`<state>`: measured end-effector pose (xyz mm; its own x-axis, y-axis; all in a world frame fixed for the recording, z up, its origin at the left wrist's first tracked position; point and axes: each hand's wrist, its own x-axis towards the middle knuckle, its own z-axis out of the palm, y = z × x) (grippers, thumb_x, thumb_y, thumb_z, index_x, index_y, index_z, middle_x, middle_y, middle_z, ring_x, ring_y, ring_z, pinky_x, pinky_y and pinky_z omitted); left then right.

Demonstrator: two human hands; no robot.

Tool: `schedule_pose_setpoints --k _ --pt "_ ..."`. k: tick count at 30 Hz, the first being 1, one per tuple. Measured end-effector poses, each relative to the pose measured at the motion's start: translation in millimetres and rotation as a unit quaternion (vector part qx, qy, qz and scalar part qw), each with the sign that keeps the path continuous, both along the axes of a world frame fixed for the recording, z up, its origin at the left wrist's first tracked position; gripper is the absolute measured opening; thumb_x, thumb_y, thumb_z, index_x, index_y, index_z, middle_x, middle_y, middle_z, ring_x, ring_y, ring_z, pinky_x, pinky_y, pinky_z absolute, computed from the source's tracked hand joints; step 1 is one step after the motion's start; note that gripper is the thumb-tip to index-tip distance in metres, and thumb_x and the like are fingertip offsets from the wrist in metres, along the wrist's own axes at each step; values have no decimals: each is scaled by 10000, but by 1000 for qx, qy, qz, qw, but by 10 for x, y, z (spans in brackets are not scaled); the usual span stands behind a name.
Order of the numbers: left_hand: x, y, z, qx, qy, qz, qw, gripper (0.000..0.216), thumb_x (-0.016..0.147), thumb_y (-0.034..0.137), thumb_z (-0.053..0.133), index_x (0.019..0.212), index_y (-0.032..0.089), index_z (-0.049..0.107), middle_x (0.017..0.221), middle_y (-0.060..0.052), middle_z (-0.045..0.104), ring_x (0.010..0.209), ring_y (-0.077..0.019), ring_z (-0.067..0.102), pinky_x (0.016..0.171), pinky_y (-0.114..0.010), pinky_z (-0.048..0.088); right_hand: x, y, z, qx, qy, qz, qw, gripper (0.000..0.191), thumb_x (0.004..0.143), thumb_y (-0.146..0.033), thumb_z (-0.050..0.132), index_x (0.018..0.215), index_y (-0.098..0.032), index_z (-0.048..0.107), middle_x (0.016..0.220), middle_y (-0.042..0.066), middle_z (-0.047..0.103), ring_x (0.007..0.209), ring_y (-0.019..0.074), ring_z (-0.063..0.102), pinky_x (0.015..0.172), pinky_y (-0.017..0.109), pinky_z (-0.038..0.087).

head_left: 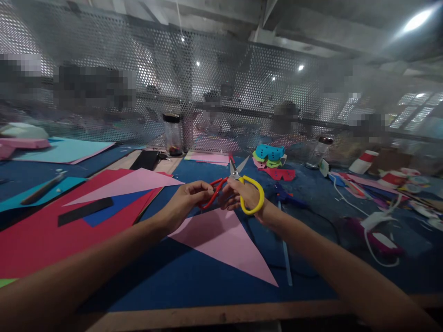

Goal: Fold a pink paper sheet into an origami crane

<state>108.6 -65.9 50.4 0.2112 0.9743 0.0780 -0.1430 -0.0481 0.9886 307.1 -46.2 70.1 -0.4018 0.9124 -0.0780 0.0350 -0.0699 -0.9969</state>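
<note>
Far left, red sheets lie on the bench, a black strip on top. Moving right, here's the left hand, fingers pinched on the red loop of the scissors, which hang in mid-air between both hands, blades apart. Beneath, a pink paper triangle rests on the bench: light, thin, probably easy to crease, best lifted by an edge. And the right hand grips near the pivot, beside the yellow loop! The scissors look light and stiff; those loops offer the safest hold.
</note>
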Motion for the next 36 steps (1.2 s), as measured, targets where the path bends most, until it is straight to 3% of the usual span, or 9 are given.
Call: schedule_pose_setpoints --k 2,5,9,13,15,18,24,29,36 --pt "-6 7 -9 2 -6 -1 1000 306 721 370 862 812 143 679 724 13 628 642 -88 517 604 -198 375 1 -7 -15 -46 15 44 998 418 950 -559 533 908 -170 681 754 82 730 624 180 698 607 293 551" --pt "-9 14 -15 0 -17 -11 1000 310 720 375 871 820 147 687 728 12 643 642 -86 524 610 -195 386 17 -11 -53 -55 53 97 992 396 954 -522 540 980 -163 703 810 93 753 711 186 731 704 306 575" --pt "-5 26 13 -4 -48 -13 999 277 742 348 874 826 159 691 762 11 670 686 -95 570 669 -206 435 54 -8 -36 -34 99 108 989 337 951 -473 563 1016 -171 699 932 103 771 835 197 747 845 346 577" --pt "-35 59 43 17 -81 20 996 242 750 326 873 843 164 720 900 -24 715 855 -151 643 822 -275 499 98 -48 83 -1 134 98 986 302 926 -460 626 1026 -178 666 988 97 766 928 212 737 932 379 560" --pt "-67 77 36 25 -75 26 997 228 752 319 872 839 162 731 877 -18 697 849 -144 629 819 -268 492 113 -92 141 17 151 91 984 304 882 -429 698 1060 -188 643 1008 83 755 941 215 731 952 400 555" --pt "-101 99 8 16 -67 20 997 219 767 327 859 826 160 730 777 -2 653 753 -116 579 727 -233 456 115 -141 181 33 143 73 987 358 817 -374 761 1091 -193 620 936 51 730 900 200 718 911 386 565" --pt "-48 78 -28 9 -40 6 999 224 771 339 839 795 156 711 759 -17 660 702 -118 546 703 -247 438 60 -54 65 137 18 -30 990 284 765 -403 730 899 -186 604 634 -24 593 579 141 575 603 301 492" --pt "35 -4 -30 29 -3 -21 999 211 782 335 806 785 149 705 729 -9 651 696 -118 544 703 -252 433 14 -20 -69 204 -64 -54 975 246 754 -365 699 912 -193 623 687 -28 601 589 138 568 622 315 480" --pt "80 -42 -30 48 38 -42 997 163 759 301 772 753 150 710 710 -14 658 707 -136 571 716 -273 447 -46 -146 1 209 -97 -52 972 239 731 -304 675 932 -197 604 842 13 643 760 172 608 719 333 510"
